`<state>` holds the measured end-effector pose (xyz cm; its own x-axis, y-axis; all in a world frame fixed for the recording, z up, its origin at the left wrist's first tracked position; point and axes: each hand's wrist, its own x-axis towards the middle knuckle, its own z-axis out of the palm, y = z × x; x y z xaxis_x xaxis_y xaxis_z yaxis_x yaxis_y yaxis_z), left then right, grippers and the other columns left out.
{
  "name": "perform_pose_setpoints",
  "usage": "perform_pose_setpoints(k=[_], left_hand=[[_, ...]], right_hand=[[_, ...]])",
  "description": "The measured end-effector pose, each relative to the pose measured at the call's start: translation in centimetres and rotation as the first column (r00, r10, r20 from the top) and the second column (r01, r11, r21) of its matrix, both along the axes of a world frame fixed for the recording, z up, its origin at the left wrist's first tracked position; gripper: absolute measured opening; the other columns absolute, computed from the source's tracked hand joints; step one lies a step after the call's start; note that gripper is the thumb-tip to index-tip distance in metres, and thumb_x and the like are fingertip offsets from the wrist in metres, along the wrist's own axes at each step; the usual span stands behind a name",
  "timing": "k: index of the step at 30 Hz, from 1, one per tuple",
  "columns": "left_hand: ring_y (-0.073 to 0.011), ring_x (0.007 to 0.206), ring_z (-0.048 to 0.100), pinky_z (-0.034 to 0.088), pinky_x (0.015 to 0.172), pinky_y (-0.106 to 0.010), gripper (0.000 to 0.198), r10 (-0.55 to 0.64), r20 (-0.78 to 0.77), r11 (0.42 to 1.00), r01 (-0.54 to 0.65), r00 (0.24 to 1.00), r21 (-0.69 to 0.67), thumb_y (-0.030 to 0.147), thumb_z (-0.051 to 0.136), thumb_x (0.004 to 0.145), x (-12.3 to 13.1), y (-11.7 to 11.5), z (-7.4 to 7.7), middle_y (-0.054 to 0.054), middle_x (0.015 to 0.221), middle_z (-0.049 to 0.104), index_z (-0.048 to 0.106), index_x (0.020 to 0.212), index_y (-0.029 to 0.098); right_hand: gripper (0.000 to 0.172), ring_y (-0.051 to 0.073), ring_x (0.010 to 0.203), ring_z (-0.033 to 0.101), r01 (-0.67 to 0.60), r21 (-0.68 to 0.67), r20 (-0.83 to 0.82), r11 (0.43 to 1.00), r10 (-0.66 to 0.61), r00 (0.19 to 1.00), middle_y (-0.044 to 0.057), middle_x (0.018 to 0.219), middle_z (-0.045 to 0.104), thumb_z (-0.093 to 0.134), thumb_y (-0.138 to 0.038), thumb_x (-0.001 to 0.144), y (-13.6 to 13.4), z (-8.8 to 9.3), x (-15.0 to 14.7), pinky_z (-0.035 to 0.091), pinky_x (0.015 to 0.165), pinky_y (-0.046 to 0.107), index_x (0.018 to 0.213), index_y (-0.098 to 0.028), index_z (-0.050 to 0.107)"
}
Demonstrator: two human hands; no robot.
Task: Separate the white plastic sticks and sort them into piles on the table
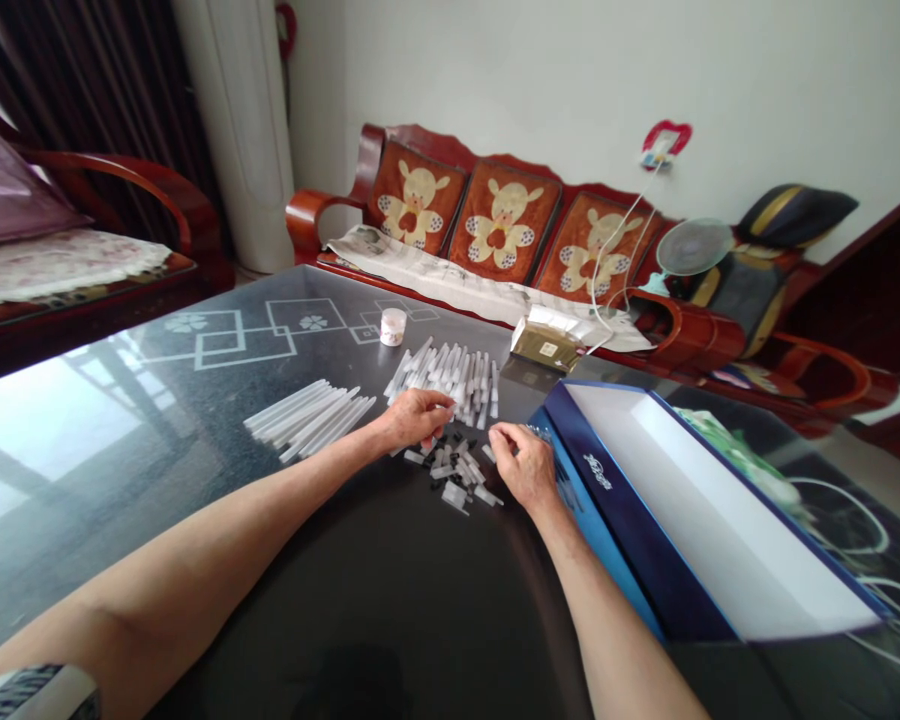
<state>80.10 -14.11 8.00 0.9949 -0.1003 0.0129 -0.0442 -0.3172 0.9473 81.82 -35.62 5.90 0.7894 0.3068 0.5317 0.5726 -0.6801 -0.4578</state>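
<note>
My left hand [418,418] is over the far side of a small pile of parts, thumb and fingers pinched together; what they hold, if anything, is too small to make out. To the right of the pile, my right hand [525,463] has its fingers curled and closed, and their contents are hidden. Between and below the hands lie translucent pen caps [455,493] mixed with small black pieces [433,483]. Beyond the left hand, several whitish pen-like tubes [457,372] lie in a bunch. Another group of slim white tubes [311,418] rests beside my left forearm.
A large blue box [690,490] with a white inside lies open at the right. Farther back on the dark glossy table [390,590] stand a small white cup [393,327] and a tissue box [546,342]. White cables [862,515] run along the right side. A wooden sofa [330,215] is behind.
</note>
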Motion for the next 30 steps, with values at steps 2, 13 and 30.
perform_pose_setpoints(k=[2, 13, 30], left_hand=[[-0.0060, 0.037, 0.050, 0.038, 0.041, -0.017, 0.028, -0.039, 0.007, 0.999, 0.039, 0.999, 0.004, 0.027, 0.054, 0.083, -0.1, -0.1, 0.0, 0.005, 0.054, 0.057, 0.063, 0.104, 0.012], [-0.0077, 0.039, 0.052, 0.041, 0.041, -0.018, 0.027, -0.206, 0.060, 0.978, 0.204, 0.977, 0.031, 0.035, 0.057, 0.080, -1.0, -1.1, 0.0, 0.003, 0.059, 0.060, 0.064, 0.095, 0.013], [-0.0209, 0.088, 0.062, 0.046, 0.079, -0.028, 0.025, 0.330, 0.268, 0.505, -0.409, 0.905, 0.760, 0.029, 0.051, 0.081, 0.5, 7.2, 5.2, -0.008, 0.087, 0.070, 0.071, 0.091, 0.017]], right_hand=[[0.023, 0.016, 0.070, 0.062, 0.009, 0.076, 0.019, 0.997, -0.010, 1.000, 0.005, 0.082, 0.069, 0.050, -0.032, 0.086, 0.3, 0.2, -0.1, 0.048, 0.071, 0.026, 0.087, -0.019, 0.069], [0.030, 0.020, 0.072, 0.067, -0.071, 0.395, -0.299, 0.916, 0.201, 0.933, 0.005, 0.078, 0.072, 0.058, -0.044, 0.081, 2.4, 1.0, -1.3, 0.051, 0.067, 0.027, 0.091, -0.018, 0.069], [0.028, 0.017, 0.067, 0.064, -0.035, 0.243, 0.024, 0.969, 0.030, 0.999, 0.007, 0.087, 0.072, 0.051, -0.040, 0.086, 0.9, -1.0, 0.2, 0.050, 0.062, 0.027, 0.094, -0.017, 0.066]])
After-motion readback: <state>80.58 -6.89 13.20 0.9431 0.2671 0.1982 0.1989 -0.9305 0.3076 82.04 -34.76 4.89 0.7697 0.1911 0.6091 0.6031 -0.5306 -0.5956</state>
